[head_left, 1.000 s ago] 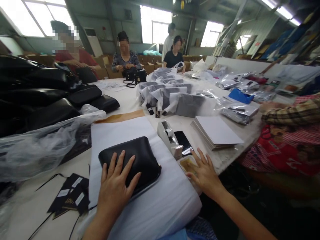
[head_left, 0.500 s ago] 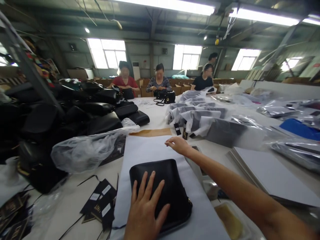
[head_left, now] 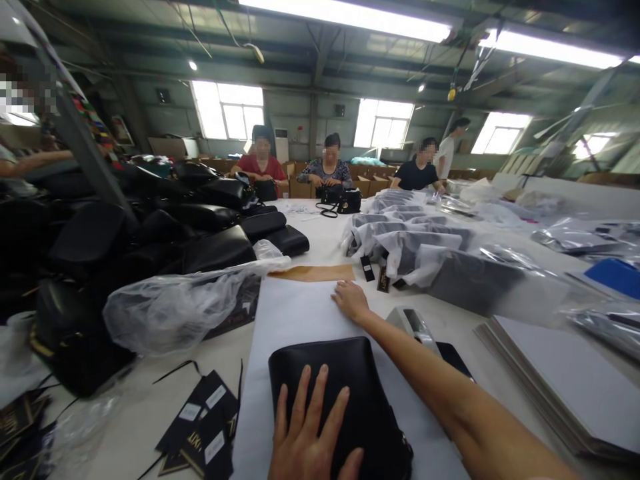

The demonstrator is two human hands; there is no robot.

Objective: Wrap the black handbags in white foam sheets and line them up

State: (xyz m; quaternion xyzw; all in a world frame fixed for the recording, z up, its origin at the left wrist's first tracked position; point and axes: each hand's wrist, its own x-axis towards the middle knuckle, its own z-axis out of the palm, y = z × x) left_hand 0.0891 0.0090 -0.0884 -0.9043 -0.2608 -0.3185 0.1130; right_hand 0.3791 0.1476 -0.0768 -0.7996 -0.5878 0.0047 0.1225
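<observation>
A black handbag [head_left: 340,363] lies flat on a stack of white paper [head_left: 290,307]. My left hand [head_left: 310,427] rests palm down on the bag with its fingers spread. At the far right corner of the paper is my right hand [head_left: 353,301], its fingers bent and closed at the sheet's edge; their tips are hard to make out. A brown paper edge [head_left: 313,273] shows beyond the white sheet. Left of the stack lie several black hang tags [head_left: 200,423] with cords, and a clear plastic bag [head_left: 170,310].
Black handbags [head_left: 215,250] are heaped on the left. Wrapped bags [head_left: 400,233] stand in rows at the right, near a grey device [head_left: 413,325] and a stack of boards [head_left: 565,373]. Several people sit or stand across the table [head_left: 320,233]; another person's arm [head_left: 40,162] reaches in from the left.
My right hand has come down from a pinch above the paper to the paper's far corner. My left hand stays on the bag. The view has shifted slightly, and an arm appears at the left.
</observation>
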